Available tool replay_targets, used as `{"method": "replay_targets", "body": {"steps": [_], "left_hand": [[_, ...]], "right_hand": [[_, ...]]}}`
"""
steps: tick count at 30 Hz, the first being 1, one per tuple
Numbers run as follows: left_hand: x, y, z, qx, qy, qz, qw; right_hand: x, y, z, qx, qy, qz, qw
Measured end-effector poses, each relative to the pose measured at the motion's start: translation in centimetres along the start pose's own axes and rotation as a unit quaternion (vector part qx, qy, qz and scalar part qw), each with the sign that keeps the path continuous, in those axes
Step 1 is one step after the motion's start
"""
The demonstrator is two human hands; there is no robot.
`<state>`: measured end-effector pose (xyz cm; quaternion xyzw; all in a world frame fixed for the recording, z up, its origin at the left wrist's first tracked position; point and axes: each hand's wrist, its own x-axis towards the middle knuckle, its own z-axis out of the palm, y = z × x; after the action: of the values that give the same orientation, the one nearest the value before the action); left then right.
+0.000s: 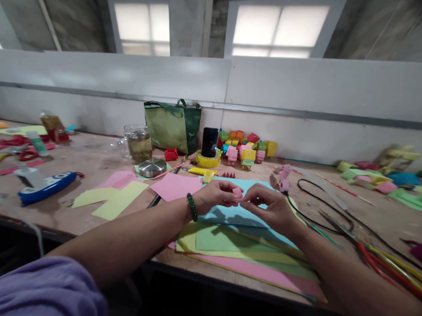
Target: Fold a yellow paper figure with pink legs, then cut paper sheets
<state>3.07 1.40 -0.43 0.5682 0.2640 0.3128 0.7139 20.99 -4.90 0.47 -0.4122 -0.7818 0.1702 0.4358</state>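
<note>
A small folded piece of pink paper (237,193) is pinched between the fingertips of my left hand (216,196), which has a dark green bead bracelet at the wrist. From the other side, my right hand (271,205) has thumb and forefinger closed at the edge of the same piece. Both hands hover over a light blue sheet (222,214). That sheet tops a stack of coloured paper, with a green sheet (232,238) and a pink sheet (251,272) showing nearer to me. Fingers partly cover the folded piece, so its full shape is hidden.
Behind the hands stand a phone (209,142) on a yellow tape roll, many folded paper figures (247,152), a glass mug (139,145) and a green bag (171,127). Scissors (354,238), a black cable (303,184) and a pink glue gun (284,177) lie right.
</note>
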Motion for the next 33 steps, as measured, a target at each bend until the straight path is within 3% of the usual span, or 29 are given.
{"method": "replay_targets", "body": {"steps": [5, 11, 15, 20, 26, 30, 33], "left_hand": [[-0.1, -0.1, 0.3, 0.080, 0.006, 0.030, 0.996], [-0.4, -0.1, 0.3, 0.101, -0.026, -0.001, 0.995], [-0.6, 0.1, 0.3, 0.106, -0.053, -0.016, 0.993], [-0.7, 0.2, 0.5, 0.026, -0.060, -0.021, 0.998], [-0.7, 0.0, 0.8, 0.020, -0.010, -0.033, 0.999], [-0.8, -0.1, 0.9, 0.040, -0.028, -0.061, 0.997], [-0.6, -0.2, 1.0, 0.052, -0.018, -0.045, 0.997]], "right_hand": [[-0.1, 0.2, 0.5, 0.000, 0.016, 0.040, 0.999], [0.2, 1.4, 0.4, 0.038, -0.003, 0.126, 0.991], [0.3, 1.4, 0.4, 0.030, 0.012, 0.119, 0.992], [0.3, 1.5, 0.4, -0.007, 0.016, 0.106, 0.994], [0.4, 1.6, 0.3, 0.088, 0.018, 0.142, 0.986], [0.6, 1.3, 0.3, 0.115, 0.040, 0.149, 0.981], [0.5, 1.5, 0.4, 0.117, 0.059, 0.132, 0.983]]}}
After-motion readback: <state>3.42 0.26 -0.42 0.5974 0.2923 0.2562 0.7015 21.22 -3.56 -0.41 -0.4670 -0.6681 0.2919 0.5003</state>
